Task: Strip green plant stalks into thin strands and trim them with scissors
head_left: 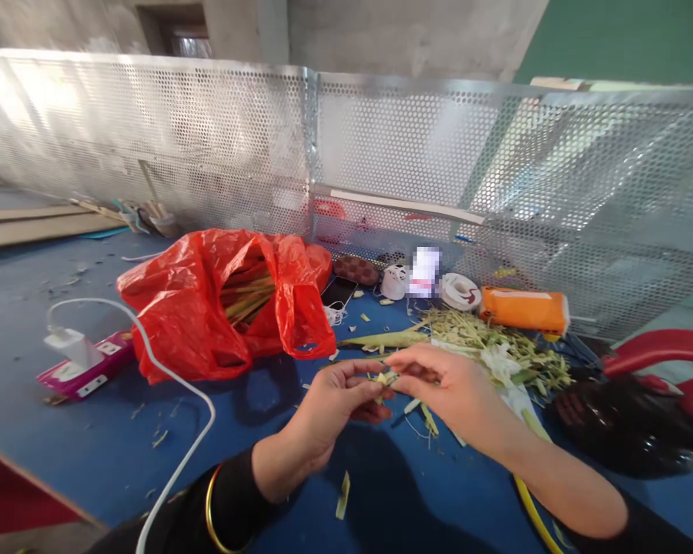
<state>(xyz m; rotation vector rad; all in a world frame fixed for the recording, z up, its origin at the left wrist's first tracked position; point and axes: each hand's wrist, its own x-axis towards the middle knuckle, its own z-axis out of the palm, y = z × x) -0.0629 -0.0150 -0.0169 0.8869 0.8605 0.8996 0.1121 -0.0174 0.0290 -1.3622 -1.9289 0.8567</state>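
Just above the blue table [277,492], my left hand [332,408] and my right hand [453,385] meet at the fingertips. Between them is a small pale yellow-green piece of plant stalk [386,378], partly hidden by the fingers. My left thumb and fingers pinch it from the left; my right thumb and fingers close on it from the right. Loose strips of peel [429,419] lie under my right hand. Behind it spreads a heap of shredded plant bits [462,331]. One peeled strip [343,495] lies nearer me.
A red plastic bag [179,285] with long stalks [247,296] stands at the left. Beside it, a white cable [208,404] runs from a charger [72,346] on a purple power strip [115,350]. A lit phone [425,271], tape roll [460,292] and orange pack [524,309] line the mesh screen [393,146].
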